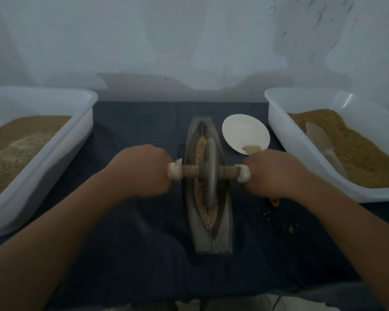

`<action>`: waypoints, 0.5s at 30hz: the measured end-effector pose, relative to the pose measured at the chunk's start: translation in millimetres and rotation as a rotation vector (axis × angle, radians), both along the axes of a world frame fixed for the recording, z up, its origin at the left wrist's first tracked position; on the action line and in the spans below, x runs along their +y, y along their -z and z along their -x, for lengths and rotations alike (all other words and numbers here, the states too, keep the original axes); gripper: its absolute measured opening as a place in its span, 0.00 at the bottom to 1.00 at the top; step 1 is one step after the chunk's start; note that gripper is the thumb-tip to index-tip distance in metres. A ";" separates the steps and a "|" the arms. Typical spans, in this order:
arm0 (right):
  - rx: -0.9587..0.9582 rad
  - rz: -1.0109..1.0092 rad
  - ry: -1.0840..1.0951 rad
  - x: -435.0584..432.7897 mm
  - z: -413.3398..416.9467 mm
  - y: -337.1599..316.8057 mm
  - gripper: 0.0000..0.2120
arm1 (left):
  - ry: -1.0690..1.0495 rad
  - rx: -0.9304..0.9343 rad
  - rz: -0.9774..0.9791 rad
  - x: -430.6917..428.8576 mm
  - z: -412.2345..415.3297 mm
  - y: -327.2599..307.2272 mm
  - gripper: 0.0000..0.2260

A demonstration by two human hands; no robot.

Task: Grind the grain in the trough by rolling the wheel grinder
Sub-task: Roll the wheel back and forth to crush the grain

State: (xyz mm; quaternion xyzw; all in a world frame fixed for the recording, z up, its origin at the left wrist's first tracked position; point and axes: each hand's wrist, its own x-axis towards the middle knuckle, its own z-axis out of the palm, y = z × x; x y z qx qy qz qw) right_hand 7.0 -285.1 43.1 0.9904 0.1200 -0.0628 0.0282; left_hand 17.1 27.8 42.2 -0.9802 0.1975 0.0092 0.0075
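A long dark boat-shaped trough [222,234] lies lengthwise on the dark blue cloth at the centre. Coarse tan grain [208,217] fills its groove. A grey stone wheel grinder [209,173] stands on edge in the groove near the middle. A wooden axle runs through the wheel, its ends wrapped in white. My left hand [142,169] grips the left end of the axle. My right hand [276,173] grips the right end. Both fists hide most of the handles.
A white tub [54,153] of brown grain stands at the left. Another white tub [296,149] at the right holds grain and a pale scoop [321,140]. A white plate [245,131] with a bit of grain sits beside the trough. Loose grains and an orange object [274,202] lie on the cloth.
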 end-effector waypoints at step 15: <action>0.448 -0.061 -0.038 4.4 -10.7 -25.6 0.08 | 0.000 0.006 0.085 13.1 14.1 11.0 0.12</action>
